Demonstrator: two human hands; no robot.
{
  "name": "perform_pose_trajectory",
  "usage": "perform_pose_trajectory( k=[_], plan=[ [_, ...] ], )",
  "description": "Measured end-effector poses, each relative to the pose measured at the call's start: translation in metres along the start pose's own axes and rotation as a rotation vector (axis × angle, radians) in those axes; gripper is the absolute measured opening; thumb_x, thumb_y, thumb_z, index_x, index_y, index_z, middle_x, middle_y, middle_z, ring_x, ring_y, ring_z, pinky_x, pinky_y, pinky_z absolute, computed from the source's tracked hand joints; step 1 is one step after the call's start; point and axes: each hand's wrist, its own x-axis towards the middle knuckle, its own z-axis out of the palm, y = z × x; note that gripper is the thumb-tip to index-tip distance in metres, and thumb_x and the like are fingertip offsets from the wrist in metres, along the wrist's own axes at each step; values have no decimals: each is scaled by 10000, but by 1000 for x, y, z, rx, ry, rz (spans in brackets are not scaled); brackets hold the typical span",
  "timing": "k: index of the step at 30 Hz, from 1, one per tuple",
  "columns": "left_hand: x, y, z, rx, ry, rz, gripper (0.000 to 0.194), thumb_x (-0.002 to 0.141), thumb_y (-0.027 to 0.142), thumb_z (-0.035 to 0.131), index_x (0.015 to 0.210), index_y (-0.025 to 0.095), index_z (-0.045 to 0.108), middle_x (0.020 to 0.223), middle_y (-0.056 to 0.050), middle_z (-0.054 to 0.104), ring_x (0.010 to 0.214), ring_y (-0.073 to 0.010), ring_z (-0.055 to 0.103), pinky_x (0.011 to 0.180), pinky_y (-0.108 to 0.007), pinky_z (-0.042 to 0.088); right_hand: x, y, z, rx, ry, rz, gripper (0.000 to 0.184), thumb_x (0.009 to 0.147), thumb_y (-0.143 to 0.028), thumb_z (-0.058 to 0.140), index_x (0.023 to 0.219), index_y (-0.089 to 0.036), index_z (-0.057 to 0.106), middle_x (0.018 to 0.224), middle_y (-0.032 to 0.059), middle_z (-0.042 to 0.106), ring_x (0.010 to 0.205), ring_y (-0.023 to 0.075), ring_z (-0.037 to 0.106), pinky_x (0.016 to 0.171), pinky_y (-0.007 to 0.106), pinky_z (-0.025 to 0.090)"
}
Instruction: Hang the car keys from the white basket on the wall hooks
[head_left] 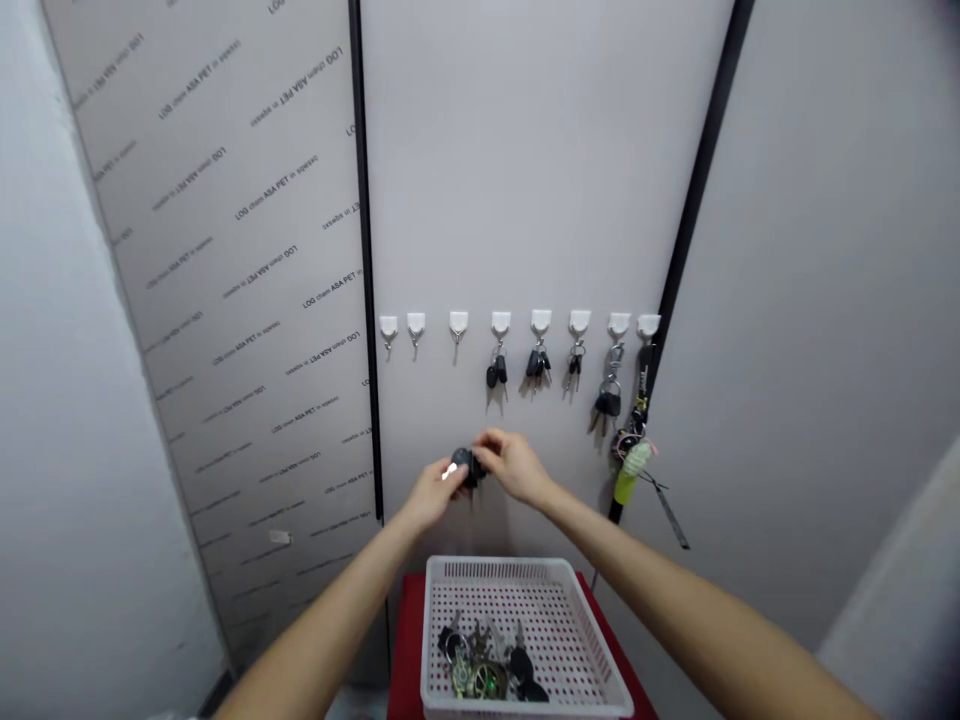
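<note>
Both my hands meet in front of the wall panel, above the basket, at a bunch of black-headed keys. My left hand pinches the bunch from the left side. From the right, my right hand has its thumb and fingers closed on the same bunch; the exact grip is partly hidden. Above them runs a row of white hooks. The three leftmost hooks hold nothing. Key bunches hang from the others, and the far right one carries a bundle with a yellow-green tag.
Below my hands a white perforated basket with several keys and keyrings stands on a red surface. Dark vertical strips edge the middle panel. A printed panel is at left, a plain one at right.
</note>
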Motion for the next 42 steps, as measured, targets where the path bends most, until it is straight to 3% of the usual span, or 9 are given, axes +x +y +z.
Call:
perform_pose_trajectory(
  k=[6,11,16,26,29,32,34,39,42],
  plan=[
    [28,78,-24,-58,182,178,218,634,323,445,573,118,484,458,22,499,433,-59,464,450,-164,326,58,-51,-36,-113,211,-217,124,621,-164,442,668,-128,550,602,10,562,552,77,489,554,188,376],
    [42,103,-35,-150,365,193,192,655,294,419,697,124,498,597,-18,571,477,-69,516,461,-165,340,84,-68,-46,-172,253,-254,135,624,-153,439,674,-131,561,591,7,569,547,74,500,570,192,387],
    [53,102,-34,-71,441,171,245,637,176,417,867,147,497,878,-56,558,658,-91,537,552,-191,379,99,-69,-46,-133,280,-145,160,630,-165,423,706,-128,558,532,-2,558,501,73,504,549,191,401],
    [61,95,-26,114,321,209,302,631,155,392,904,129,517,894,-47,561,785,-128,504,702,-263,376,110,-60,-40,-163,286,1,171,617,-103,420,705,-102,567,510,11,548,515,85,511,586,221,407],
    [52,78,-26,116,318,166,308,640,159,391,926,125,502,917,-56,552,798,-123,501,716,-266,372,96,-55,-38,-193,332,-66,204,612,-100,421,761,-100,560,626,24,567,585,88,508,624,231,396],
    [32,42,-20,141,272,113,308,651,163,390,938,114,489,930,-70,546,801,-121,501,724,-268,371,63,-39,-28,-247,359,-139,241,621,-128,414,825,-109,542,760,40,560,622,87,495,647,237,381],
    [12,8,-13,194,193,75,287,653,162,394,913,106,501,917,-75,552,800,-121,501,730,-260,369,27,-19,-14,-290,204,-139,245,623,-135,412,831,-122,542,785,41,558,613,84,488,632,223,373],
    [-51,-71,11,451,-117,-57,242,662,172,378,839,106,529,855,-70,571,774,-121,504,718,-230,373,-83,48,31,-372,-665,27,214,557,-192,507,755,-160,581,662,21,581,564,107,483,522,198,343],
    [-76,-93,22,676,-333,-46,237,655,195,388,840,143,527,832,-51,573,762,-140,505,690,-248,380,-127,76,46,-382,-791,112,254,536,-228,535,782,-183,580,682,17,580,603,119,490,523,194,328]
  ],
)
